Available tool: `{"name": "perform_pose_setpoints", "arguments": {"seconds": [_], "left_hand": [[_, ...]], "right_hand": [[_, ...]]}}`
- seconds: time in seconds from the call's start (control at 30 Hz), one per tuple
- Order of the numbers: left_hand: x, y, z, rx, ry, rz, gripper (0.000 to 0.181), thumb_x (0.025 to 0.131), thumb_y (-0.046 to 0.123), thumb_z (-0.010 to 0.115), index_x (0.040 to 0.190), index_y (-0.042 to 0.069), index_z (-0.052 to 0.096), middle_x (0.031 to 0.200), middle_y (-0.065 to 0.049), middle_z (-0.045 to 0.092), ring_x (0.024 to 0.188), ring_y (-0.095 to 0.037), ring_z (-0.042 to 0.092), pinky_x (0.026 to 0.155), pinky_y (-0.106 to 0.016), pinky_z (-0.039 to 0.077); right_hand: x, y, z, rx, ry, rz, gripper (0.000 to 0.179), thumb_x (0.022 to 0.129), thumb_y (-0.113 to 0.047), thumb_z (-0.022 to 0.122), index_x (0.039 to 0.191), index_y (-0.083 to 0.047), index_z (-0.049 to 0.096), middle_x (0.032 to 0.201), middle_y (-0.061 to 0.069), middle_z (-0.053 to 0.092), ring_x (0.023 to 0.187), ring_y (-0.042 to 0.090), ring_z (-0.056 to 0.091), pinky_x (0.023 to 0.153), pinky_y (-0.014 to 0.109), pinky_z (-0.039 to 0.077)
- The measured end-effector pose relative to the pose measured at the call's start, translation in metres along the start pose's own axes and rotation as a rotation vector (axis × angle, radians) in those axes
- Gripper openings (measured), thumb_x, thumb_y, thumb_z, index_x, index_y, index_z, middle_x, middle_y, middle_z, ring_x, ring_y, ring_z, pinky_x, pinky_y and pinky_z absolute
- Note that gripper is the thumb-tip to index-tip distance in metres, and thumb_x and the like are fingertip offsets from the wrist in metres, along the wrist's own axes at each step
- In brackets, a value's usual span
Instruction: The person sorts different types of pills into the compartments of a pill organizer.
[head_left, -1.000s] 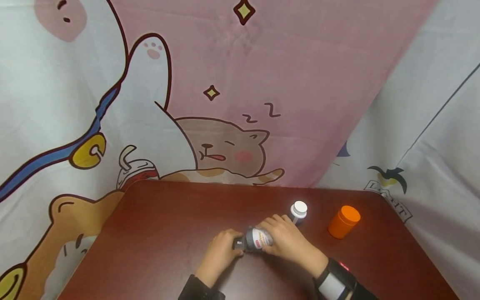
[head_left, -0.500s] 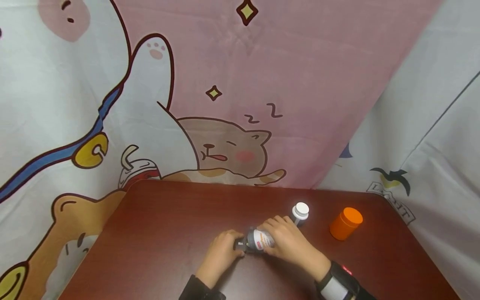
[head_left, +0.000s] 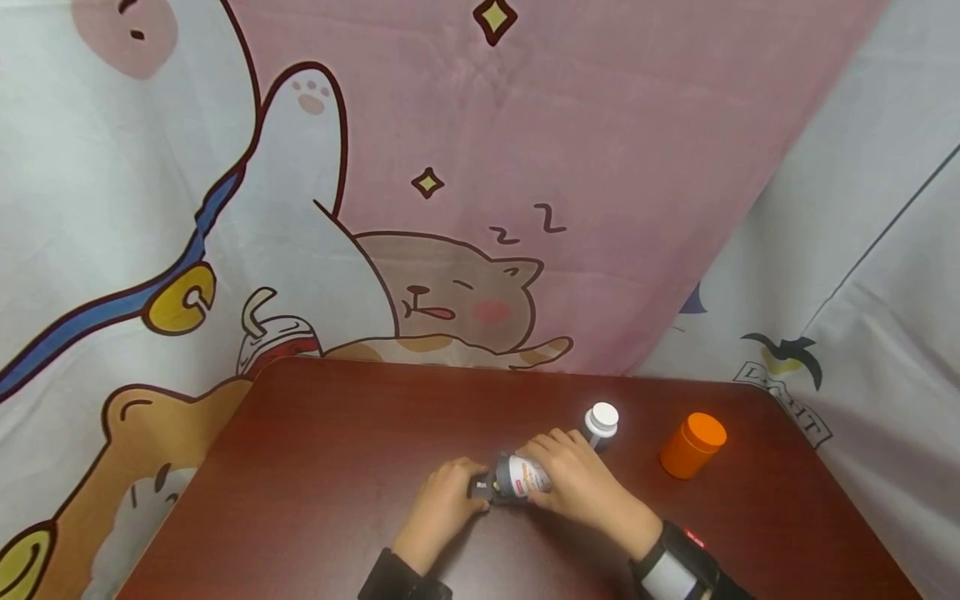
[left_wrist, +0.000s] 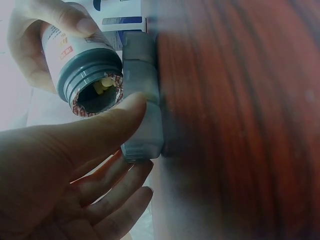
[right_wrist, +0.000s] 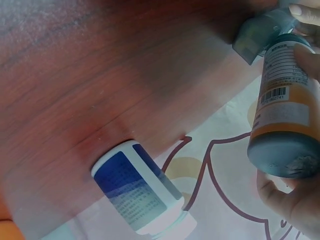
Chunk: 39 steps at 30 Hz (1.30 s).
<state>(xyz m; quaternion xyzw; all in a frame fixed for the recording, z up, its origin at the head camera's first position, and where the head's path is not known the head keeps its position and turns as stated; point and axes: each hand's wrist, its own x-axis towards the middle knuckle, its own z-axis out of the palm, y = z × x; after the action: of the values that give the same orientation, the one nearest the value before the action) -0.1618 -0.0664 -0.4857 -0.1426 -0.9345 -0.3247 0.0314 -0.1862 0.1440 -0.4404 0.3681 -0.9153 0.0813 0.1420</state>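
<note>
My left hand (head_left: 447, 500) holds a grey, translucent pill organizer (left_wrist: 140, 80) on the tabletop, thumb on one side and fingers on the other. My right hand (head_left: 576, 475) grips a dark pill bottle (right_wrist: 282, 110) with a white and orange label, tipped over beside the organizer. Its uncapped mouth points toward my left hand. Inside the neck, the left wrist view shows a few yellow pills (left_wrist: 103, 86) and a torn foil seal around the rim. Part of the organizer is hidden behind my left thumb and fingers.
A white-capped bottle (head_left: 602, 420) with a blue and white label stands just beyond my right hand. Farther right is an orange jar (head_left: 692, 447) with an orange lid. The brown table (head_left: 337, 433) ends at a cartoon-printed curtain (head_left: 637, 167).
Both hands keep nearly the same place and hold. Yellow shows more plainly at the tilted bottle's mouth now. The head view has shifted slightly.
</note>
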Motion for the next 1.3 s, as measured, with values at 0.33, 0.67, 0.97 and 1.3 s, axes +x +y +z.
{"name": "perform_pose_setpoints", "arguments": {"seconds": [0.33, 0.67, 0.97, 1.3], "left_hand": [[-0.001, 0.002, -0.001, 0.002, 0.006, -0.003, 0.045, 0.060, 0.013, 0.082, 0.103, 0.006, 0.071, 0.103, -0.012, 0.072, 0.094, -0.031, 0.063, 0.080, -0.053, 0.053], [0.000, 0.002, -0.001, -0.035, 0.011, 0.010, 0.045, 0.058, 0.010, 0.081, 0.101, 0.003, 0.071, 0.102, -0.015, 0.071, 0.093, -0.031, 0.063, 0.082, -0.053, 0.053], [-0.001, 0.002, -0.001, -0.011, 0.015, 0.007, 0.044, 0.060, 0.011, 0.081, 0.102, 0.004, 0.070, 0.102, -0.013, 0.072, 0.093, -0.031, 0.063, 0.081, -0.054, 0.053], [-0.004, 0.004, 0.002, 0.043, -0.008, 0.013, 0.042, 0.066, 0.012, 0.079, 0.106, 0.007, 0.067, 0.107, -0.012, 0.069, 0.096, -0.031, 0.062, 0.082, -0.054, 0.054]], "right_hand": [[-0.015, 0.002, 0.002, 0.057, 0.063, 0.102, 0.058, 0.052, -0.038, 0.085, 0.099, -0.018, 0.060, 0.085, -0.007, 0.066, 0.076, 0.010, 0.053, 0.067, 0.032, 0.042], [-0.039, -0.017, -0.007, 0.120, 0.138, 0.201, 0.069, 0.050, -0.038, 0.087, 0.111, -0.024, 0.059, 0.091, -0.011, 0.068, 0.076, 0.006, 0.053, 0.065, 0.031, 0.049], [-0.052, -0.045, -0.014, 0.325, 0.137, 0.179, 0.077, 0.058, -0.032, 0.086, 0.126, -0.022, 0.052, 0.111, -0.012, 0.062, 0.085, 0.006, 0.059, 0.068, 0.035, 0.057], [-0.065, -0.057, -0.008, 0.768, -0.191, 0.153, 0.072, 0.073, -0.045, 0.075, 0.134, -0.022, 0.045, 0.124, 0.002, 0.058, 0.102, 0.010, 0.055, 0.086, 0.039, 0.055]]}}
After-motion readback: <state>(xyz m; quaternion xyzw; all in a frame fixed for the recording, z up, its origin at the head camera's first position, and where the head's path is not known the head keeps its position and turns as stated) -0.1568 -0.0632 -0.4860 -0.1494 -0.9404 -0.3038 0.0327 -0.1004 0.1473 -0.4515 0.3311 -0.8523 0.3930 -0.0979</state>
